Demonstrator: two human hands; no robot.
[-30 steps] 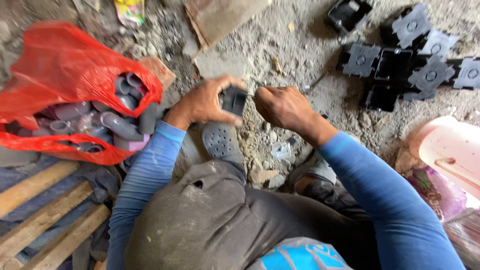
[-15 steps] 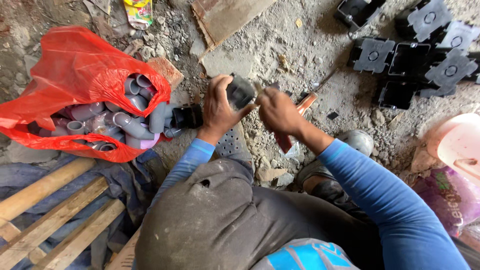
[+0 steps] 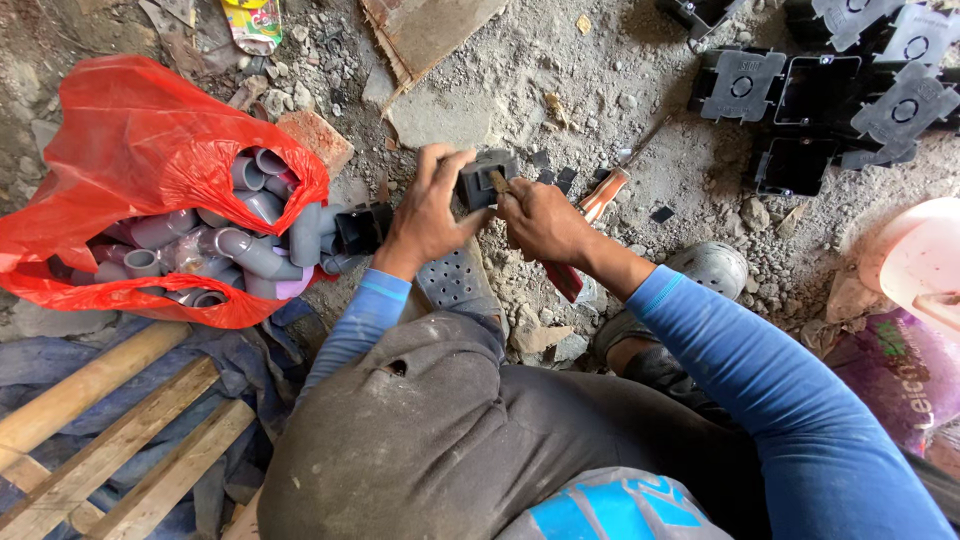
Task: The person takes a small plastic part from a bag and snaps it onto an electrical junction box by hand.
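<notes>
I am gripping the box in my left hand and working a tool clenched in my right hand against it, risking a slip into my fingers.

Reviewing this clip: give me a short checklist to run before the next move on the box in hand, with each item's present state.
1. Left hand grips the dark box: ok.
2. Right hand holds the tool against the box: ok.
3. Tool tip position on the box: cannot tell, hidden by fingers.
4. Fingers clear of the tip: cannot tell.
5. More boxes lie on the ground: ok.
6. Red bag of pipe fittings sits open beside the left arm: ok.
</notes>
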